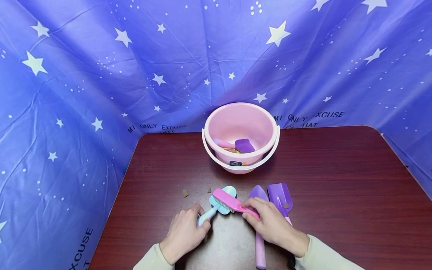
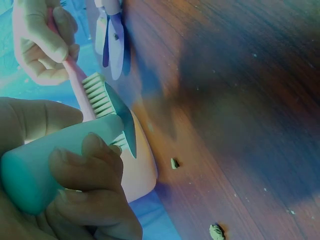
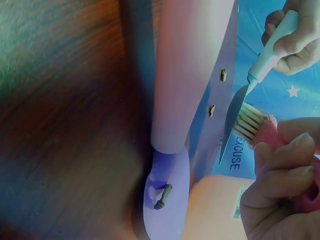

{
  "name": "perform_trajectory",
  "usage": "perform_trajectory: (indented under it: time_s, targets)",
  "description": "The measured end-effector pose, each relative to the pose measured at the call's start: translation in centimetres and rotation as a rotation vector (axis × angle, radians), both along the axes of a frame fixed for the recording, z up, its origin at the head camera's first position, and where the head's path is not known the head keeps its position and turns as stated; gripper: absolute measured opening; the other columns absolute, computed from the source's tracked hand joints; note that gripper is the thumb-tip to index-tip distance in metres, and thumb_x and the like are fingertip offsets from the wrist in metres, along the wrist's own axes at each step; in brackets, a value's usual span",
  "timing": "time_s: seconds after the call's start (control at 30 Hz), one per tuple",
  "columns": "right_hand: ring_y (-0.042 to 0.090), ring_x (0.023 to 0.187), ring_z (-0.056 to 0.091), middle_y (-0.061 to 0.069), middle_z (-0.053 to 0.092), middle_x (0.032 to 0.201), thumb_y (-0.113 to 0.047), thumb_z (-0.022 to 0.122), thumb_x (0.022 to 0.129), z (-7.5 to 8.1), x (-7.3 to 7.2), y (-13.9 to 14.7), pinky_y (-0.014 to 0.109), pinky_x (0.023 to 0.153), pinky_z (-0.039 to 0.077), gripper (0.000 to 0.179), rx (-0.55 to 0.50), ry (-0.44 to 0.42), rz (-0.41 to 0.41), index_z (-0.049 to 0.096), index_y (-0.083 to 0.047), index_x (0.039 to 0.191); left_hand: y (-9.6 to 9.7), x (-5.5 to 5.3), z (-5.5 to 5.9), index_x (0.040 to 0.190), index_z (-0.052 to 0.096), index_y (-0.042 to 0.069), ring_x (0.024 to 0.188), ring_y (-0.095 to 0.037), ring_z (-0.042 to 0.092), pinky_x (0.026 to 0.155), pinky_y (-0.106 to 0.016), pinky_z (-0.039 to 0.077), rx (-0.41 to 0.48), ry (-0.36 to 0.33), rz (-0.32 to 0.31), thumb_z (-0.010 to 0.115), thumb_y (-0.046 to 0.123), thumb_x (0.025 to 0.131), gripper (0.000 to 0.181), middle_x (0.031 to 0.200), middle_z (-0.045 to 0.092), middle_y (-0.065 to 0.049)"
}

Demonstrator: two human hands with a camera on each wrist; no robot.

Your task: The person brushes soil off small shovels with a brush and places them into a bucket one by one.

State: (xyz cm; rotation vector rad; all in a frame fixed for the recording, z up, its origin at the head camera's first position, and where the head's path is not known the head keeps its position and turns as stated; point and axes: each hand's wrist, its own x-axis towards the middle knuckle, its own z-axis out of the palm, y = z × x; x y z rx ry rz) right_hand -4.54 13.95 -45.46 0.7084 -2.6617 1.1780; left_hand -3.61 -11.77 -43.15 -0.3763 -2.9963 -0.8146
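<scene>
Pinching pink brush (image 1: 225,199), lower centre of frame, in right hand (image 1: 270,222), with long axis slanted toward upper left across blade of turquoise scoop (image 1: 209,215); gripping scoop by its lower-left handle in left hand (image 1: 185,227).

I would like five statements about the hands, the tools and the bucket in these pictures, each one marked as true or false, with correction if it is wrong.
1. The left hand holds the light-blue trowel by its handle. True.
2. The right hand is empty. False: it holds the pink brush.
3. The brush's bristles face the trowel's blade. True.
4. The pink bucket lies on its side. False: it stands upright.
5. A brown crumb lies on the square-bladed purple shovel. True.
</scene>
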Motion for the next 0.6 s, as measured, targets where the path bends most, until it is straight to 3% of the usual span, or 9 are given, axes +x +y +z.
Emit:
perform_trajectory:
  time_s: [0.33, 0.6]
  targets:
    - [0.001, 0.071, 0.049, -0.011, 0.058, 0.086, -0.010, 0.075, 0.078, -0.23, -0.43, 0.38, 0.021, 0.063, 0.043, 0.023, 0.011, 0.008, -0.026, 0.066, -0.016, 0.098, -0.30, 0.32, -0.12, 0.072, 0.055, 0.021, 0.045, -0.005, 0.039, 0.041, -0.025, 0.029, -0.008, 0.005, 0.014, 0.070, 0.022, 0.071, 0.015, 0.053, 0.043, 0.012]
    - [0.003, 0.077, 0.055, -0.009, 0.063, 0.090, -0.008, 0.076, 0.077, -0.25, -0.88, 0.80, 0.025, 0.067, 0.046, 0.025, 0.018, 0.012, -0.050, 0.067, -0.016, 0.099, -0.57, 0.60, -0.34, 0.071, 0.054, 0.023, 0.045, -0.005, 0.039, 0.041, -0.025, 0.029, -0.013, -0.006, 0.022, 0.069, 0.022, 0.071, 0.015, 0.053, 0.042, 0.013]
